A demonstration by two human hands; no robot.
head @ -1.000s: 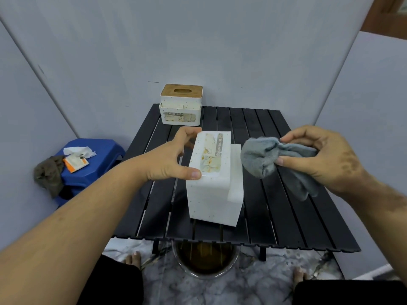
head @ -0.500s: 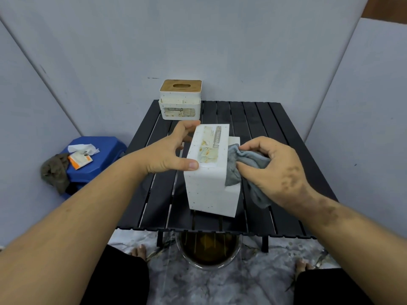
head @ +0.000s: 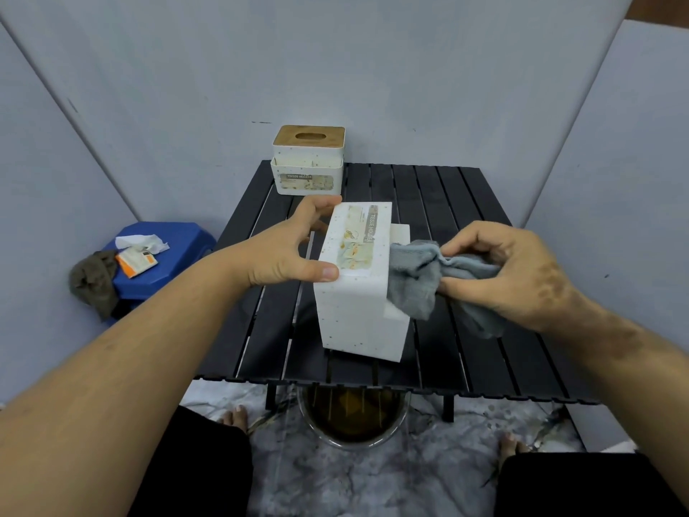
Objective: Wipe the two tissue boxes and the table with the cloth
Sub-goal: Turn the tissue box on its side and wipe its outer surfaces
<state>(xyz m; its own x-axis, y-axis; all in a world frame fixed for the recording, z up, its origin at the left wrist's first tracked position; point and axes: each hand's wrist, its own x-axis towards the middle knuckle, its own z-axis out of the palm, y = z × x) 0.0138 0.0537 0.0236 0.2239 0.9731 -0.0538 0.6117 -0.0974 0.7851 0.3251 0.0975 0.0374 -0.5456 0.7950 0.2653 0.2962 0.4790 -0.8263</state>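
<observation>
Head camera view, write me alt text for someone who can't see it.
The left hand grips a white tissue box tipped on its side on a black slatted table, while the right hand presses a grey cloth against it. A second tissue box with a wooden lid stands at the far edge.

A blue stool (head: 175,251) holds papers (head: 136,261); a brown rag (head: 93,285) hangs beside.
</observation>
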